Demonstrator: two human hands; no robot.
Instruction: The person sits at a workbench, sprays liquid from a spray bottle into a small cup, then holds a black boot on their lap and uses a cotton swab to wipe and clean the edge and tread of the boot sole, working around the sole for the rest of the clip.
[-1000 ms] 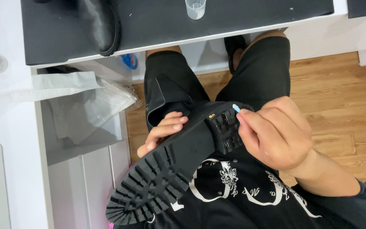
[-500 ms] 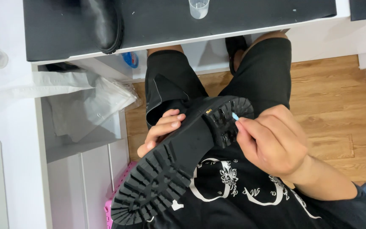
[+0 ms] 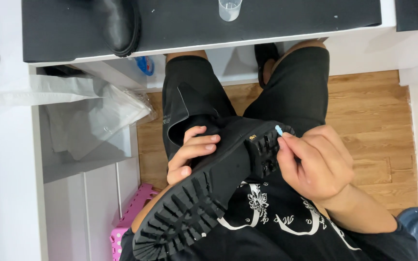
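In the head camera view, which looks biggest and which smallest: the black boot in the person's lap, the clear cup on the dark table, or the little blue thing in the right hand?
Largest to smallest, as they look:
1. black boot, though it lies nearest the camera, which enlarges it
2. clear cup, partly cut off by the frame edge
3. small blue tool tip, pinched in the right hand

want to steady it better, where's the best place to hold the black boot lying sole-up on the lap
Probably around the narrow waist between heel and lugged forefoot of the black boot, coming from its left side, where the left hand already wraps it. That leaves the heel tread clear for the right hand.
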